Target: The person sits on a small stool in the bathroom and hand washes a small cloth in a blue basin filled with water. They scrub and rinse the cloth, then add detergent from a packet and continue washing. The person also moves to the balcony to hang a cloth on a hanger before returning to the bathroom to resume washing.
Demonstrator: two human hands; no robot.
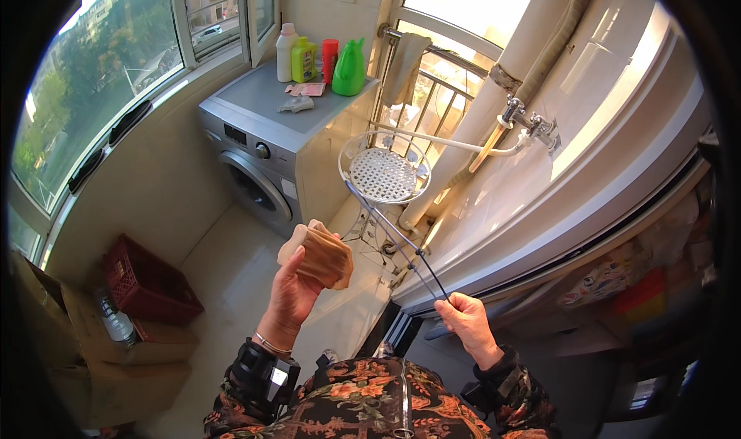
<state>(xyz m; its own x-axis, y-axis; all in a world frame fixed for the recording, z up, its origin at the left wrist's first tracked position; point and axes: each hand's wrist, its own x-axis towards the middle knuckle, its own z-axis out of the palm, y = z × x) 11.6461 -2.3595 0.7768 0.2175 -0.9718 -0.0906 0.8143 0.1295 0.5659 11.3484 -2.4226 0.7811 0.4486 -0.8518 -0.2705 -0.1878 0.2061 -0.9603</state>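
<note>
My left hand grips a folded bundle of tan, thin fabric, thumb on its near side. The bundle is held up over the tiled floor, in front of the washing machine. Further right, the fingers of my right hand pinch the near end of a thin dark-blue wire frame, perhaps a clothes hanger seen edge-on. Two narrow lines run from my fingertips up towards a white round stand with a woven-pattern top. Whether the frame touches the stand I cannot tell.
On the washing machine are a white bottle, a yellow-green bottle, a red can, a green jug and a crumpled grey cloth. A dark red crate and cardboard boxes stand left. Taps project from the right wall.
</note>
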